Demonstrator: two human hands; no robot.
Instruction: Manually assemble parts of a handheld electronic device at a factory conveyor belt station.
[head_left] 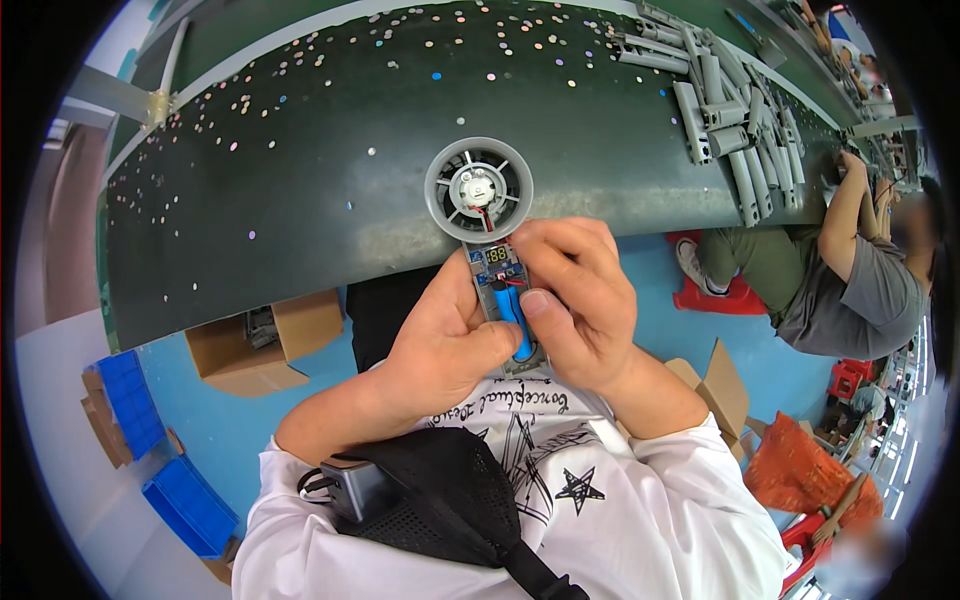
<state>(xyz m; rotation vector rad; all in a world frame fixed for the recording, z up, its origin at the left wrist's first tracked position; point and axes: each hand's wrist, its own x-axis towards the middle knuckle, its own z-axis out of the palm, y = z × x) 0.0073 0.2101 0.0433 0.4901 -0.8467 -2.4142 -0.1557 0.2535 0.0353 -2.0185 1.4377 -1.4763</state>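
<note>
A grey handheld fan [432, 190], its round head facing up with the motor in the middle, is held over the front edge of the dark table. Its handle is uncovered and shows a small circuit board with a two-digit display [497, 256], thin red wires and a blue cylindrical battery [513, 322]. My left hand [455, 325] is closed around the handle's left side, the thumb lying by the battery. From the right, my right hand [580, 300] has bent fingers at the circuit board and the thumb beside the battery. Whether its fingertips pinch a wire is hidden.
The dark green table [330, 170] has many small round dots scattered across it. A pile of grey handle shells [735, 115] lies at the back right. Below stand an open cardboard box [300, 330] and blue bins [190, 505]. A co-worker [850, 290] sits at right.
</note>
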